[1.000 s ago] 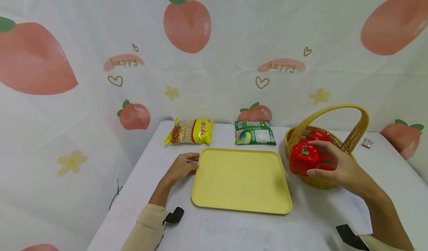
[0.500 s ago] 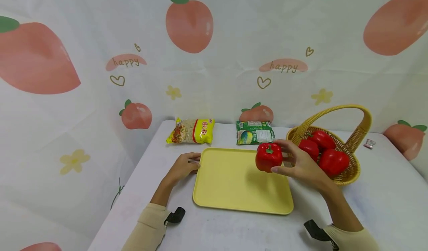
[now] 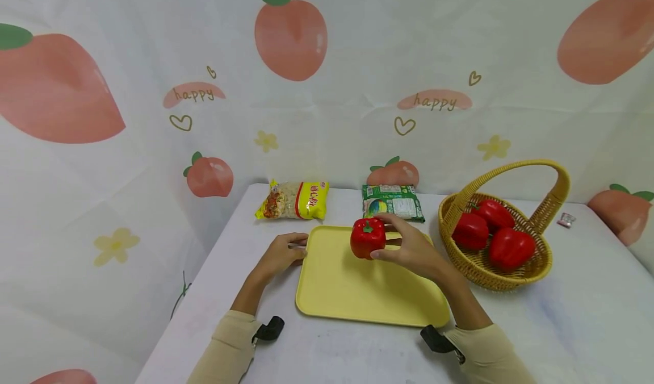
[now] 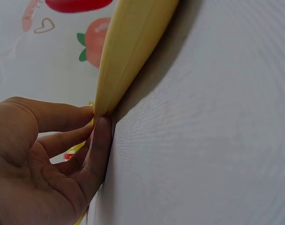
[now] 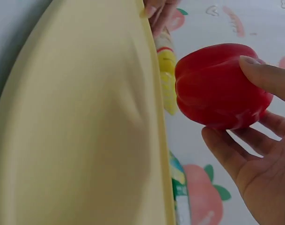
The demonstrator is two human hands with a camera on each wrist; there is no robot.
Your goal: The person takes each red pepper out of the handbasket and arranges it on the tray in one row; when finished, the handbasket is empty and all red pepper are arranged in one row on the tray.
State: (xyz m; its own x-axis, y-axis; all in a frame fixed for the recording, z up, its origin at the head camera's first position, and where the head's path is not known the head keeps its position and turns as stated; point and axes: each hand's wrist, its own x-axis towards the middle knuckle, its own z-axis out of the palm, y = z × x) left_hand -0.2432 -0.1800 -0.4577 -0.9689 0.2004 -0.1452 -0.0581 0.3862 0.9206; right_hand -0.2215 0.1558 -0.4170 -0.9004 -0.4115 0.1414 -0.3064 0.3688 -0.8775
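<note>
Hanging above the yellow tray [image 3: 334, 293], left of its middle and toward the far side, the red pepper [image 3: 365, 243] sits between the thumb and fingers of the right hand [image 3: 415, 251], pinched from the right, clear of the surface! Over at the tray's left edge, the left hand [image 3: 278, 254] nips the rim between thumb and finger. So the score, as I judge it: one pepper out, none set down yet, and three more red peppers [image 3: 512, 249] waiting in the wicker basket [image 3: 493, 282] on the right. Early going, then! Two packets, yellow [image 3: 291, 201] and green [image 3: 392, 196], lie untouched beyond the tray.
</note>
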